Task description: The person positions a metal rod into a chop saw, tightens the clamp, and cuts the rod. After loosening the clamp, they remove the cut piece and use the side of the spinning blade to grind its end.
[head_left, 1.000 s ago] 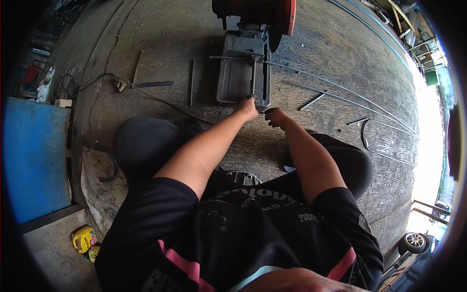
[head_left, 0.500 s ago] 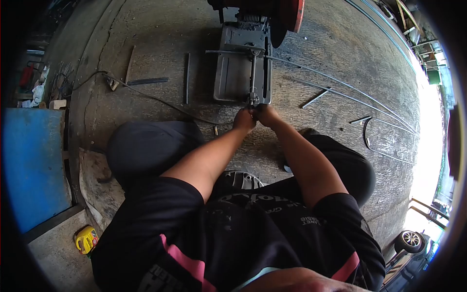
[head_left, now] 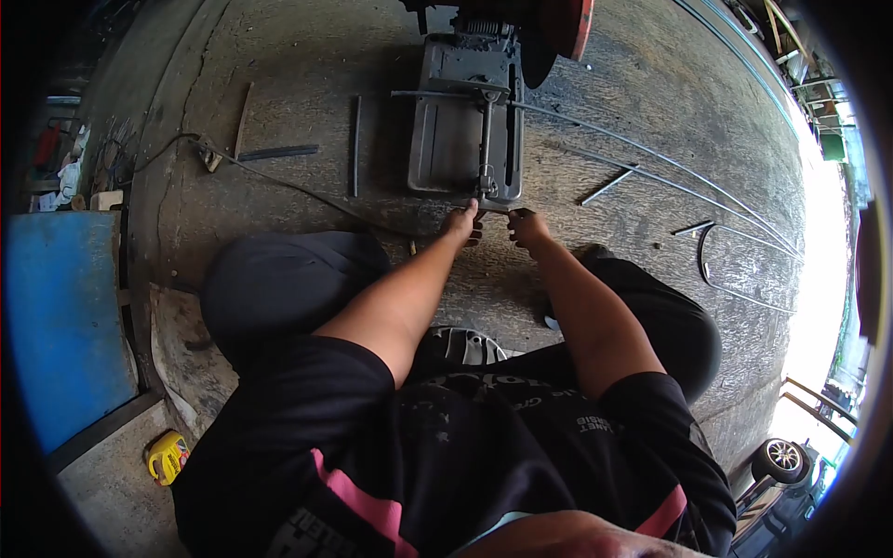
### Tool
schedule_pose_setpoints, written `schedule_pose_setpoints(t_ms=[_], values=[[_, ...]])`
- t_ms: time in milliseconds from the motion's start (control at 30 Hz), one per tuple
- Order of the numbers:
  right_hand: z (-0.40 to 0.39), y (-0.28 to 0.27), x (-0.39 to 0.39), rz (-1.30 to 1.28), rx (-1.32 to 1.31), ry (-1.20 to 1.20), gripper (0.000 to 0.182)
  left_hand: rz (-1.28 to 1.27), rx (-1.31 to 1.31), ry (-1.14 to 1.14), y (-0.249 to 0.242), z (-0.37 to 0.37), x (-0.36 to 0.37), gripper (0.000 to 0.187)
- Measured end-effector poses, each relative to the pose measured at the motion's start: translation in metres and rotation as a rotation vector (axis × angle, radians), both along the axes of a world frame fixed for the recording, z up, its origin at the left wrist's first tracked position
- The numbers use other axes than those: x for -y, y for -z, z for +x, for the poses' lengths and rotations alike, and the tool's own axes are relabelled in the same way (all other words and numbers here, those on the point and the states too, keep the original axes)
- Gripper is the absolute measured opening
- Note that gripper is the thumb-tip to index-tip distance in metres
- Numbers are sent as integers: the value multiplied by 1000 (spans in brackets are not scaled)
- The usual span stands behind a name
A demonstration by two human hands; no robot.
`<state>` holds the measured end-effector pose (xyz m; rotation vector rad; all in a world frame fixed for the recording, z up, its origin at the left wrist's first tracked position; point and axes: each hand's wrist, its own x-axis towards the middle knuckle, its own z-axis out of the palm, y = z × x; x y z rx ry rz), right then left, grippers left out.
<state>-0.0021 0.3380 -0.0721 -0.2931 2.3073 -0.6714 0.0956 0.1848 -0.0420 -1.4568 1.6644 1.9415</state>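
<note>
A cut-off saw stands on the floor ahead of me, its grey base [head_left: 445,158] nearest and its red blade guard [head_left: 579,30] at the top. A thin metal rod [head_left: 595,128] lies across the base, held at the vise. The vise screw [head_left: 486,139] runs toward me and ends in a short crank handle [head_left: 496,206]. My left hand [head_left: 460,226] is closed at the handle's left end, thumb up against it. My right hand [head_left: 528,228] has its fingers curled at the right end. Part of each grip is hidden.
Cut metal bars [head_left: 355,147] lie left of the saw, near a power cable [head_left: 279,189]. Long rods and short offcuts [head_left: 609,185] lie to the right. A blue panel [head_left: 65,316] and a yellow jug [head_left: 167,458] are on the left. A wheel [head_left: 781,459] shows lower right.
My hands were close together at the end of the vise screw. They are now apart, left hand leftward and right hand rightward, with the crank handle showing crosswise between them.
</note>
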Motion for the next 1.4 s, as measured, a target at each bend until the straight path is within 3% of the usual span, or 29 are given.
schedule_pose_setpoints(t_ms=[33, 67, 100, 200, 267, 367, 567, 667, 1100, 1133, 1167, 1200, 1233, 1300, 1367, 1400], values=[[4, -27, 3, -115, 244, 186, 32, -2, 2, 0, 8, -1, -5, 51], [7, -48, 5, -230, 489, 373, 32, -368, 70, -24, 25, -2, -12, 52], [7, -55, 5, -232, 491, 372, 32, -733, 137, -47, 33, -2, -15, 54], [5, -62, 3, -309, 597, 361, 33, -856, 54, 130, -17, 12, -20, 57], [4, -59, 0, -386, 603, 299, 33, -915, 43, 159, -25, 22, -26, 57], [2, -61, 0, -353, 629, 317, 34, -1166, -23, 350, -28, 27, -34, 72], [4, -66, 5, -319, 626, 303, 35, -944, 186, 628, -42, 33, -32, 91], [4, -67, 6, -307, 608, 287, 35, -963, 214, 658, -41, 32, -33, 95], [2, -58, 11, -261, 583, 222, 36, -824, 272, 845, -40, 27, -22, 94], [1, -63, 9, -256, 576, 221, 36, -693, 312, 820, -44, 26, -21, 80], [1, -69, 2, -418, 741, 309, 37, -561, 350, 797, -44, 26, -21, 69], [4, -76, -7, -583, 903, 400, 39, -553, 343, 802, -14, 31, -22, 69], [7, -82, -18, -648, 915, 436, 44, -460, 292, 1308, 43, 35, -22, 60], [1, -81, -33, -528, 857, 450, 43, -348, 218, 1808, 52, 27, -21, 52], [-2, -57, -51, -314, 731, 471, 43, -350, 236, 1568, -3, 26, -26, 37], [-7, -35, -58, -310, 741, 467, 43, -342, 245, 1564, 2, 27, -26, 37]])
